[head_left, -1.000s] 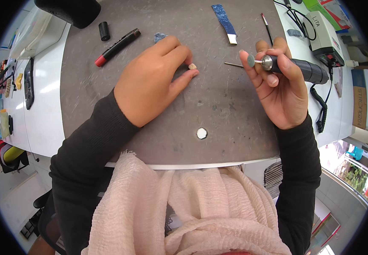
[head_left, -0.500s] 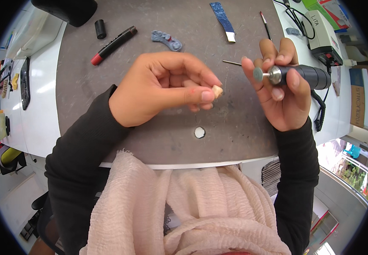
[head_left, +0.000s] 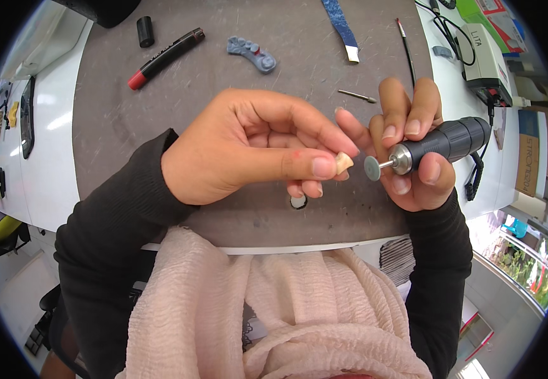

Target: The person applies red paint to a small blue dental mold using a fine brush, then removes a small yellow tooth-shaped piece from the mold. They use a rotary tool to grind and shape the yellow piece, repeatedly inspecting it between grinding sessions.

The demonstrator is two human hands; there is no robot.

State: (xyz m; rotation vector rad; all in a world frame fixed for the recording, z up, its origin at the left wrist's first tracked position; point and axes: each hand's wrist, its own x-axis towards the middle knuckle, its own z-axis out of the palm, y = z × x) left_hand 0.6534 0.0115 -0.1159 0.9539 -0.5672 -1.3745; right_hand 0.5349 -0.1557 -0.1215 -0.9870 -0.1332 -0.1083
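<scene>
Between thumb and fingertips, my left hand (head_left: 255, 148) pinches a small cream-coloured dental crown (head_left: 343, 163). My right hand (head_left: 413, 145) is closed round a black rotary handpiece (head_left: 448, 142) with a metal nose. A flat green grinding disc (head_left: 372, 168) sits on its thin shank and points left. Disc and crown are a short gap apart, both held above the grey-brown mat (head_left: 179, 114). Whether the disc is spinning cannot be told. Beyond my hands lies a blue-grey dental model (head_left: 252, 54) with a red mark on it.
A black-and-red marker (head_left: 168, 58) and its black cap (head_left: 146, 31) lie at the far left. Farther right are a metal bur (head_left: 357, 96), a blue strip (head_left: 341, 28) and a thin brush (head_left: 407, 50). The handpiece's control box (head_left: 486, 60) stands at right, with a coiled cord (head_left: 474, 177).
The two hands have come closer together. My left hand moved right and slightly nearer with the crown; the handpiece's disc came left and nearer. The view has shifted a little.
</scene>
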